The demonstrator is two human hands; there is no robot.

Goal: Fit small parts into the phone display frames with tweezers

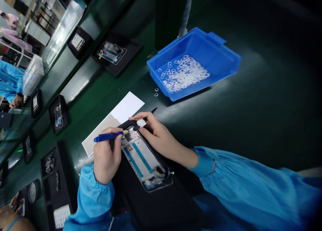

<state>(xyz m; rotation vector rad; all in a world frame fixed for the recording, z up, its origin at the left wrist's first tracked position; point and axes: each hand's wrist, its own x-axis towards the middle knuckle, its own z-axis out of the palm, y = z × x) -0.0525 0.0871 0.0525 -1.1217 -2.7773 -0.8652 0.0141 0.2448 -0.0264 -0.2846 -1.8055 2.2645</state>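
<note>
While your left hand (107, 158) pinched a pen (108, 137) and your right hand (159, 135) a black tool (154, 110), the phone (138, 159) on the tray (148, 209) seemed light, stiff, fragile, best held by its edges.

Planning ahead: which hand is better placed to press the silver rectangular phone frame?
Likely the left hand: its blue pen-shaped tool points at the frame; the right hand holds a slim black tool.

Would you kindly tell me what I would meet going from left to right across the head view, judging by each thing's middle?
Compartmented black tray → left hand → smartphone frame with two blue strips → blue plastic bin → light-blue right sleeve.
</note>
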